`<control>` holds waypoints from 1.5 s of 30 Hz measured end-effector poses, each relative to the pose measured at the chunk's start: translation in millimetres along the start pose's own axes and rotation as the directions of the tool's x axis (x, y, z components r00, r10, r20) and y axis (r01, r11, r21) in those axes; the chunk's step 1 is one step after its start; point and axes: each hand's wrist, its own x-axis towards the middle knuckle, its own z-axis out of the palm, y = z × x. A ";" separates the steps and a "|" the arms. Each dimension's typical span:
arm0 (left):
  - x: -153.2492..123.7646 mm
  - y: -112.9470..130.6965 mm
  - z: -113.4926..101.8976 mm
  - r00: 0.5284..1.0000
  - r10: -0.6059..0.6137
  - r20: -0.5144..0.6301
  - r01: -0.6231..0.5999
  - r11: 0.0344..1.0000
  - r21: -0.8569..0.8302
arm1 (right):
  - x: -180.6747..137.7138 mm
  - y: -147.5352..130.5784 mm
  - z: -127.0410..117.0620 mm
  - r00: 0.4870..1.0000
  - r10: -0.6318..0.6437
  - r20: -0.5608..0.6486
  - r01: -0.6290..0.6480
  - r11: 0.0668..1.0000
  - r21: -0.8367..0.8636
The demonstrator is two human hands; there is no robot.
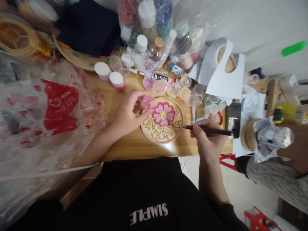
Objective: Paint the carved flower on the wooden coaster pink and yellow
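A round wooden plaque (154,135) lies on the wooden table, bearing a pink flower (163,114) with gold outlines and gold scrollwork below it. My left hand (131,112) grips a small clear cup of pink colour (147,102) between thumb and fingers, over the plaque's upper left edge. In my right hand (209,138) is a dark-handled tool (211,129) with a thin metal tip, held like a pen. Its tip reaches to the lower right of the flower; whether it touches the surface I cannot tell.
Behind the plaque stand several small cups, including a pale pink one (160,87), a B-7000 glue tube (165,78) and bottles (141,45). Plastic bags (60,106) crowd the left. To the right are a white paper cutout (216,77) and a wooden roll (249,134).
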 end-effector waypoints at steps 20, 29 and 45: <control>0.1 1.2 -0.8 1.000 -0.020 0.019 0.021 1.000 -0.023 | 0.6 0.6 1.2 1.000 0.009 -0.025 -0.010 1.000 -0.024; 0.7 3.2 -0.6 0.997 -0.070 0.037 0.070 0.997 -0.017 | 0.4 -2.5 1.8 1.000 0.022 -0.003 -0.022 0.999 -0.024; 0.6 2.6 -1.4 0.997 -0.069 0.045 0.071 0.997 -0.037 | 1.0 2.3 2.0 0.998 0.041 -0.041 -0.040 0.999 0.029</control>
